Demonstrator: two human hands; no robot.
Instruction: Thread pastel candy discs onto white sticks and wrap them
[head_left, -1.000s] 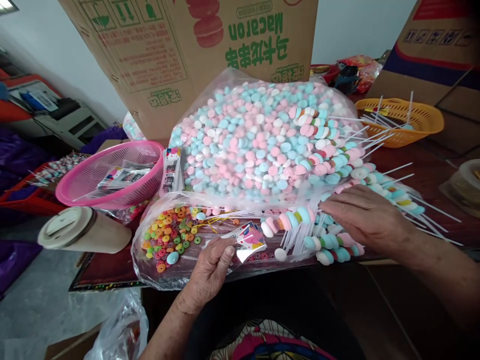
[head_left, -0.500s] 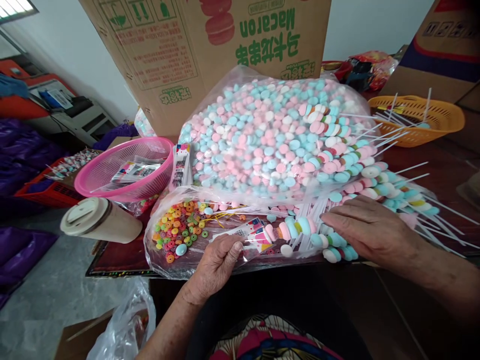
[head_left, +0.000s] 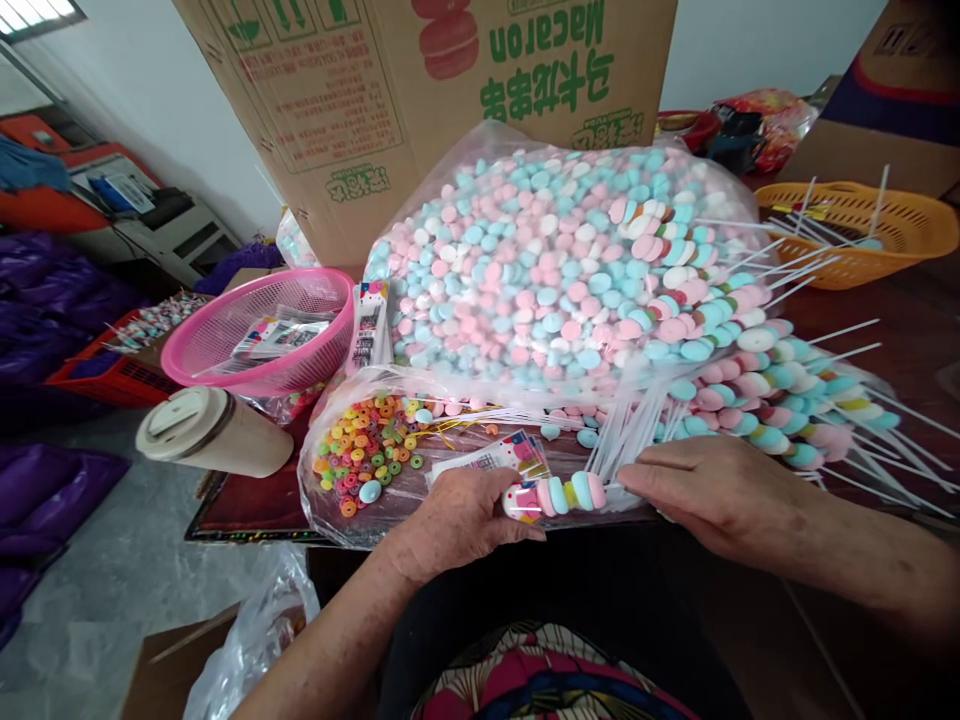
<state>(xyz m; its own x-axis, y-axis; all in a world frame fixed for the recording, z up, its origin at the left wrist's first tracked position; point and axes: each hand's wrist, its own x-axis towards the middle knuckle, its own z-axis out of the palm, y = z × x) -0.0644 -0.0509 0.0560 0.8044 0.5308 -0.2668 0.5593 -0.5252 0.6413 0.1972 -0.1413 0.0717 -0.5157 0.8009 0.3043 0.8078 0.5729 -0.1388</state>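
The left hand (head_left: 457,515) and right hand (head_left: 712,490) are pinching one candy skewer (head_left: 559,493) between them; many finished skewers (head_left: 750,370) are lying stacked, loose candies (head_left: 540,270) remaining bagged.

The big candy bag (head_left: 562,260) is clear, glossy, crinkled plastic film; its pastel candies look matt and chalky. At ten o'clock, the pink basket (head_left: 259,345) is shiny plastic mesh. The carton (head_left: 420,90) is matt printed cardboard. The counter (head_left: 862,310) is dark, polished wood.
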